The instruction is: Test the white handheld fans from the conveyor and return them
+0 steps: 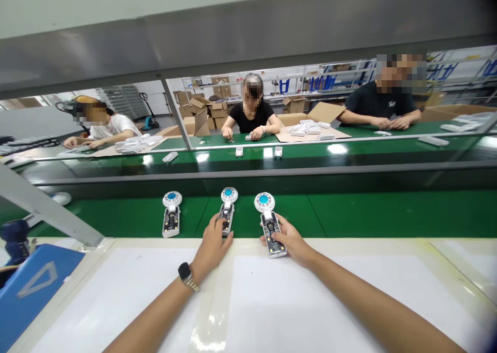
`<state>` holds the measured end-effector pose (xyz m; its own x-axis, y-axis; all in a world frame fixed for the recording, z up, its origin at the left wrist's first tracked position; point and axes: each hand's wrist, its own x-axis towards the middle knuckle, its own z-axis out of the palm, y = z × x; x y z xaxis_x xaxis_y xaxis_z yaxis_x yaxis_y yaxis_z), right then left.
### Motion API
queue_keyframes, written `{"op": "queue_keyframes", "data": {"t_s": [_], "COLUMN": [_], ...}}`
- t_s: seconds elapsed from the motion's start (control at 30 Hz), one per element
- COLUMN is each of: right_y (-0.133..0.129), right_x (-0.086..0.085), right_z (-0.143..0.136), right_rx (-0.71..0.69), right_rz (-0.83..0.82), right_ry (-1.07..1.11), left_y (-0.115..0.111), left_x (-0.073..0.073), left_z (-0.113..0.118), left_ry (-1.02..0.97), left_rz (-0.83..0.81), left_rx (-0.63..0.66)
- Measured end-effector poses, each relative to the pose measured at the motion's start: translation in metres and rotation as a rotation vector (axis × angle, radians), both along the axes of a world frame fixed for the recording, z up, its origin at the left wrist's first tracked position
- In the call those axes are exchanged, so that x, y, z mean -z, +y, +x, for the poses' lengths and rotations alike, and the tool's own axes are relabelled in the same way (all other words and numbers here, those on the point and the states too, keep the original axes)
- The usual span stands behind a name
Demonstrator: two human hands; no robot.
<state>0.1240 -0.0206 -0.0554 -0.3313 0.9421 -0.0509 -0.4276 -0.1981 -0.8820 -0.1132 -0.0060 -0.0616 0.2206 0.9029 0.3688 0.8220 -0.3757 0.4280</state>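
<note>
Cardboard boxes [219, 109] and blue-and-white shelving [287, 85] stand beyond the green conveyor [349, 156].

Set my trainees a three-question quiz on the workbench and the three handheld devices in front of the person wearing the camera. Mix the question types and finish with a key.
1. Multiple choice. Where is the black-faced watch with a metal band worn?
A) On the right wrist
B) On the left wrist
C) On both wrists

2. True or false? The right hand holds a white plastic device with a round, blue-centred head.

3. Fill in the colour. The leftmost of the three devices, touched by neither hand, lies on the smooth ____ surface.

Key: 1. B; 2. True; 3. green
</note>
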Motion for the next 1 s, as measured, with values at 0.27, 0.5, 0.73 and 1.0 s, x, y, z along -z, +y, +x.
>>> {"op": "queue_keyframes", "data": {"t_s": [0.27,0.5,0.73,1.0], "right_y": [0.001,0.007,0.023,0.053], "right_x": [-0.003,-0.005,0.002,0.03], "right_z": [0.002,0.01,0.026,0.058], "right_rx": [0.021,0.047,0.198,0.552], "right_rz": [-0.064,-0.153,-0.143,0.215], "right_ry": [0.099,0.086,-0.054,-0.687], "left_y": [0.005,0.016,0.018,0.02], "left_x": [0.003,0.009,0.009,0.009], "left_z": [-0.006,-0.02,-0.023,-0.022], "left_ry": [-0.015,-0.092,-0.172,-0.311], "left_rz": [0.071,0.119,0.065,0.053], "left_rx": [-0.065,-0.148,-0.239,-0.273]}}
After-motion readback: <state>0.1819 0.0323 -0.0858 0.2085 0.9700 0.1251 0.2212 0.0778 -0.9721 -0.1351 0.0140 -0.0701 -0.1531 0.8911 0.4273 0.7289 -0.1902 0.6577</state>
